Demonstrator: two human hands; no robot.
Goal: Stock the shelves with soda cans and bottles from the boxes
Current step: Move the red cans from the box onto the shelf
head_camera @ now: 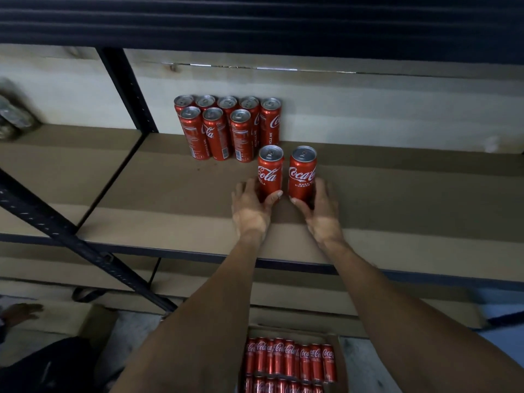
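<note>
Two hands each grip an upright red can on the brown shelf (170,194): the left hand (251,205) wraps one can (270,173), the right hand (321,208) the other can (302,171). Best slide both back level, snug beside the standing cluster (226,126). Labels read Coca-Cola; more wait in the box (341,361) below.

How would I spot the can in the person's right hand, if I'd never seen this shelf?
On the brown shelf board, a cluster of red Coca-Cola cans stands against the back wall. Two more cans stand in front of it; the right hand grips the right-hand can. It is the rightmost can on the shelf, showing "Coca" where the left-hand can shows "Cola".
</note>
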